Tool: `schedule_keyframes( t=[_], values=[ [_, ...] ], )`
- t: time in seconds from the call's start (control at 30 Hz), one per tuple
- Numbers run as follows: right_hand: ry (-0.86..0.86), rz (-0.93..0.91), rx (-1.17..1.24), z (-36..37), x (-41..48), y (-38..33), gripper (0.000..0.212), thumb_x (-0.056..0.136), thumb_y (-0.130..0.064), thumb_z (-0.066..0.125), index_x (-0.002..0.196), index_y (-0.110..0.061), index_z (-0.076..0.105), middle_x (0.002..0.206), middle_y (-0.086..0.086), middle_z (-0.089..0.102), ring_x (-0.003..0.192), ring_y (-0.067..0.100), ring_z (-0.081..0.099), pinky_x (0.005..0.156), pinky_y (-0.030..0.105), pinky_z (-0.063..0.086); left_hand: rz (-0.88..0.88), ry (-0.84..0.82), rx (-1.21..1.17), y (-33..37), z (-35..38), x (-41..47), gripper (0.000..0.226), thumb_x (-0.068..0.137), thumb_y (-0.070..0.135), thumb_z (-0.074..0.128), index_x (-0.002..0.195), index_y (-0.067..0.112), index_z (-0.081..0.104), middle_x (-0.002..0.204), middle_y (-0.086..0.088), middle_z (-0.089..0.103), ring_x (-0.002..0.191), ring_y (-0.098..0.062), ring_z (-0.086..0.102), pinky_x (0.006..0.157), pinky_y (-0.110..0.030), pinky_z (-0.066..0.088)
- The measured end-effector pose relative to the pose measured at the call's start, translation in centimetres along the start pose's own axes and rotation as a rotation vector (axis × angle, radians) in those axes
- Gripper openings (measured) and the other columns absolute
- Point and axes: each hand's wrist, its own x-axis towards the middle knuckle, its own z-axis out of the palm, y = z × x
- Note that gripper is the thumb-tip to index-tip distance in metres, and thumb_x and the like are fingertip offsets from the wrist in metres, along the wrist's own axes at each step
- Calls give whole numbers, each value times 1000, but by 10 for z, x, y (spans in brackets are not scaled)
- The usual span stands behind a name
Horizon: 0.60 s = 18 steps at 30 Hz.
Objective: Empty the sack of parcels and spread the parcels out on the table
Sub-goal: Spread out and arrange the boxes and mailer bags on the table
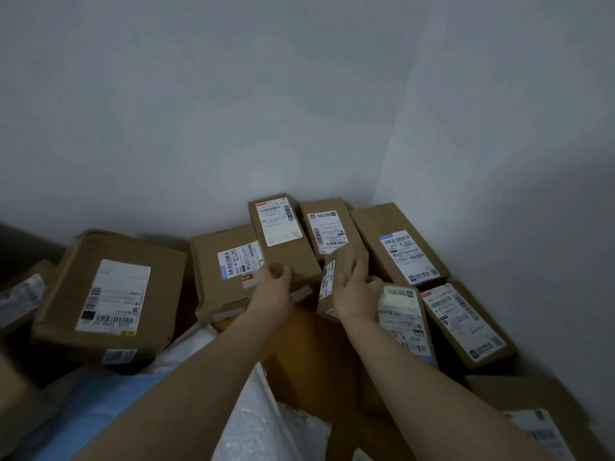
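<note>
Filling the upper half of the view: a grey wall (266, 94), matte and smooth, which forms a corner at right.

Parcels are all brown corrugated cardboard, rectangular, each with a white printed label. They lie spread below the wall, most of them flat and label up.

- Large box (109, 294), far left: broadest, squat, corners dented, tall white label with barcode.
- Corner box (396, 241), rear right: wide, flat, blue-edged label.
- Flat box (226, 271), centre left: thin slab, taped near edge.
- Near box (532, 414), bottom right: partly out of view.
- Right box (466, 321): oblong, just beside the labelled box (404, 314), long sides touching or nearly so.
- Rear box (327, 224): narrow, against the wall.
- Narrow box (283, 241): long and slim, tilted up, overlapping the flat box.
- Small box (336, 281): smallest, turned on edge, label on its side face.

White plastic (256, 414), crinkled and glossy, lies low between the forearms. I cannot tell whether it is the sack. A pale blue sheet (100, 404) sits left of it.

Left hand (273, 289): grips the near end of the narrow box, thumb (278, 270) on top, fingers hidden beneath.

Right hand (357, 294): fingers (357, 261) curled over the small box, holding it.
</note>
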Motion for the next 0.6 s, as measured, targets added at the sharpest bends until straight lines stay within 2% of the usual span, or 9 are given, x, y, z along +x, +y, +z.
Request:
schedule_keyframes(
  t=[0.07,0.1,0.2,0.3,0.37,0.47,0.53,0.6],
  values=[
    [-5,3,-125,7,2,-2,59,99,-32,37,149,-23,7,145,21,21,132,37,28,110,46,28,-4,-8,5,-3,-2,2,69,93,10,53,151,20,19,156,-11,1,137,-30,34,107,-32,38],
    [-22,1,-210,9,0,-1,62,98,-31,39,149,-19,5,147,21,21,135,37,23,111,46,22,-5,-9,8,-5,-3,2,71,92,10,54,152,20,18,156,-11,1,138,-29,31,107,-32,37],
    [-58,-12,-447,12,-6,5,74,93,-32,51,150,-10,8,153,21,16,139,37,17,114,45,17,3,-7,5,-7,-6,1,72,92,14,56,152,21,19,157,-8,2,141,-29,26,109,-33,35],
    [-41,-50,-546,14,-10,14,80,91,-27,56,151,-12,6,157,21,1,142,38,10,116,45,13,35,3,-3,-3,-7,-4,69,92,14,55,151,21,21,158,-7,5,141,-28,26,109,-33,35],
    [-3,-158,-650,10,-13,19,81,86,-24,62,149,-17,12,154,19,9,138,36,19,112,43,19,46,16,-19,-1,-6,-7,68,91,13,54,151,20,21,158,-8,5,139,-28,29,108,-32,37],
    [-50,-308,-836,0,-15,25,65,78,-26,71,135,-17,39,138,13,37,126,31,37,111,44,19,24,36,-48,2,-3,-12,71,90,13,56,151,16,19,156,-11,8,137,-28,33,109,-32,37],
    [-98,-329,-921,-6,-14,30,59,74,-23,75,127,-17,49,131,10,46,124,27,43,114,47,13,25,67,-51,3,-1,-16,73,90,12,56,151,15,17,156,-12,6,140,-29,27,111,-34,35],
    [-134,-349,-1023,-9,-13,35,52,74,-24,74,122,-18,56,133,8,43,128,27,36,114,49,9,52,110,-29,5,1,-20,74,90,14,57,151,16,16,158,-11,0,145,-30,13,113,-36,32]
  ],
)
